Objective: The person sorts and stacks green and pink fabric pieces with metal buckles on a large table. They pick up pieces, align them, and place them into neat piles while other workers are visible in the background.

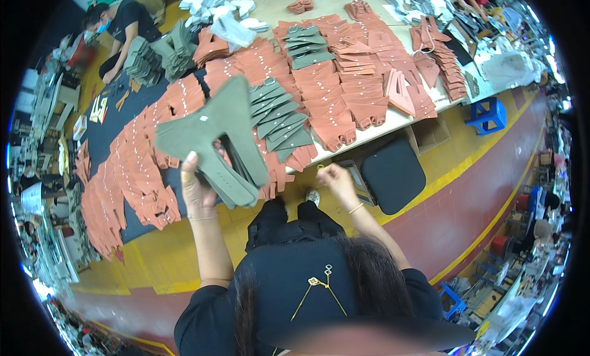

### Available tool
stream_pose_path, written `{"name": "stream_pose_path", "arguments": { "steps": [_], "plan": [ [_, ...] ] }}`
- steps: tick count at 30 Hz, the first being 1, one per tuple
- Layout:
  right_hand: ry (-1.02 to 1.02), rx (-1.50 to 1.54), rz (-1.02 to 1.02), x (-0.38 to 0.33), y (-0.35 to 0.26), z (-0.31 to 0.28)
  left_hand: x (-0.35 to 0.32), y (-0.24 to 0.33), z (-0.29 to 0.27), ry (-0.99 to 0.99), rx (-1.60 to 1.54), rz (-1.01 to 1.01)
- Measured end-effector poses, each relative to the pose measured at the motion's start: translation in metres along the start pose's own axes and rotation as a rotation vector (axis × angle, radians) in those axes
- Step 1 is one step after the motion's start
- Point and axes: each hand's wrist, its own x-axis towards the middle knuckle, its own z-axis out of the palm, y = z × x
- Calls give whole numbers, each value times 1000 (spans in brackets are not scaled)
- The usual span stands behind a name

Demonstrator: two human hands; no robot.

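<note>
Closest to us: we look down on our own dark top with a thin gold chain, our black trousers and one pale shoe on the yellow floor (184, 257).
Left hand: our left hand (198, 187) is raised in front of us, fingers and thumb clamped on a stack of olive-green cut pieces (218, 138), gripped near the narrow lower end.
Right hand: our right hand (335, 176) is low by the table edge, fingers curled together; whether it pinches anything we cannot tell.
Handling: the green pieces look like thin felt or suede cut-outs, light and floppy; we judge the wide top would sag if held only by the tail, so a hold nearer the waist of the shape, with the whole stack pinched, seems safest, since loose layers may slide apart.
Table: just beyond, the long worktable (393, 119) is covered with overlapping rows of rust-orange cut pieces (335, 85), and a fanned row of more green pieces (283, 119) lies among them.
Under the table: a black cushion (393, 174) and a cardboard box sit on the floor; a blue stool (488, 115) stands further right.
Room: a workshop; a co-worker in a mask (120, 30) sits at the far left end, with white pieces (218, 8) heaped beyond.
</note>
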Motion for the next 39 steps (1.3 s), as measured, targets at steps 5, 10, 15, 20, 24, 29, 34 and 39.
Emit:
{"name": "stream_pose_path", "arguments": {
  "steps": [5,10,15,20,24,29,34,39],
  "plan": [
    [161,-264,-56,33,-40,-39,-6,-29,-19,-29,33,-209],
    [224,-298,-109,54,-56,-48,4,-43,-32,-318,-258,-521],
    [348,-718,-308,79,-47,-69,-6,-67,-38,-197,-385,-620],
    [314,-478,-80,113,-46,-104,-5,-77,-42,-241,-452,-547],
    [285,-390,-36,153,-50,-146,8,-78,-35,-167,-368,-526],
    [245,-465,-11,218,-54,-233,25,-101,3,-145,-240,-459],
    [480,-611,-234,296,-83,-305,44,-139,65,-105,-17,-395],
    [452,-747,-262,314,-148,-323,48,-151,109,9,159,-384]
  ]
}}
